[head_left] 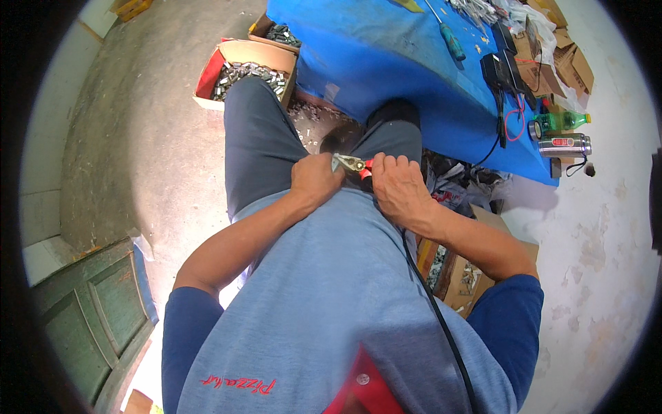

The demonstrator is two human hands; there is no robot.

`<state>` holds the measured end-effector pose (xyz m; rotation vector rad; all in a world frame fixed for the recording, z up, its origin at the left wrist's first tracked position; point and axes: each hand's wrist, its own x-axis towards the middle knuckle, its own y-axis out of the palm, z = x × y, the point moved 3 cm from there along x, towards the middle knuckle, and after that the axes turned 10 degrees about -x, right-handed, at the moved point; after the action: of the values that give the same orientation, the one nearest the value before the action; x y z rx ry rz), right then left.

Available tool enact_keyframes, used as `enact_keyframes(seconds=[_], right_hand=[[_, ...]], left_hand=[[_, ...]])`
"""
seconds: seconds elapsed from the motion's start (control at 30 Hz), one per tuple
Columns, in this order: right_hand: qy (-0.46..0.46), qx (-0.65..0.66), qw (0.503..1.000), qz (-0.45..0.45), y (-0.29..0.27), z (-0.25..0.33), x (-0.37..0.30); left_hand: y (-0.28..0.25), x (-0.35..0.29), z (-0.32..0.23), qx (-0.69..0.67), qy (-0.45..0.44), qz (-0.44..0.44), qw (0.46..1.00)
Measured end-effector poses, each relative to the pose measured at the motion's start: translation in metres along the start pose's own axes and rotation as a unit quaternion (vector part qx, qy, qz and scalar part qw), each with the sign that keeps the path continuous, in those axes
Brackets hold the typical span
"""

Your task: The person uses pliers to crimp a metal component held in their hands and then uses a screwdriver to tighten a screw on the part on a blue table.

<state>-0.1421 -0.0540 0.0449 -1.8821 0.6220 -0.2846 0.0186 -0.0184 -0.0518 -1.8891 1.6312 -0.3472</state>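
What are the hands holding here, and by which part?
The right hand holds pliers by their red handles. The left hand appears to pinch a small piece at the pliers' tips; which part cannot be told.

The bare left hand (pixel 314 181) is curling closed, its fingers (pixel 327 167) folding inward; the bare right hand (pixel 400 188) is gripping just beside it, knuckles facing upward. Both bare forearms (pixel 238 238) are slanting inward from widely spread, bent elbows (pixel 198 281).

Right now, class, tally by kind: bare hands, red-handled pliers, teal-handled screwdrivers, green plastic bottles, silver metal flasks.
Bare left hand and right hand: 2
Red-handled pliers: 1
Teal-handled screwdriver: 1
Green plastic bottle: 1
Silver metal flask: 1
Total: 6
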Motion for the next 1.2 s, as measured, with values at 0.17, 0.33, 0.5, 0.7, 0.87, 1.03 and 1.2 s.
enact_keyframes(seconds=[0.17, 0.33, 0.5, 0.7, 0.87, 1.03, 1.2], right_hand=[[0.014, 0.075, 0.996, 0.041, 0.012, -0.001, -0.001], [0.036, 0.185, 0.975, 0.115, 0.018, -0.003, -0.001], [0.034, 0.235, 0.952, 0.194, 0.026, -0.008, 0.001], [0.023, 0.248, 0.943, 0.222, 0.022, -0.018, 0.006], [0.004, 0.176, 0.981, 0.079, 0.028, -0.014, 0.000], [0.005, 0.143, 0.990, 0.002, 0.032, -0.012, -0.003], [0.010, 0.154, 0.985, -0.079, 0.038, -0.014, -0.005]], left_hand=[[-0.001, -0.001, 0.000, -0.008, 0.002, -0.001, 1.000], [0.000, 0.000, 0.002, 0.008, -0.006, 0.015, 1.000], [-0.001, -0.002, -0.001, 0.021, 0.003, 0.026, 0.999], [0.003, 0.000, 0.000, 0.029, 0.006, 0.049, 0.998], [0.001, 0.008, 0.005, -0.021, -0.049, 0.113, 0.992], [-0.003, 0.008, 0.011, -0.127, -0.065, 0.145, 0.979], [0.000, 0.012, 0.014, -0.295, -0.048, 0.178, 0.937]])
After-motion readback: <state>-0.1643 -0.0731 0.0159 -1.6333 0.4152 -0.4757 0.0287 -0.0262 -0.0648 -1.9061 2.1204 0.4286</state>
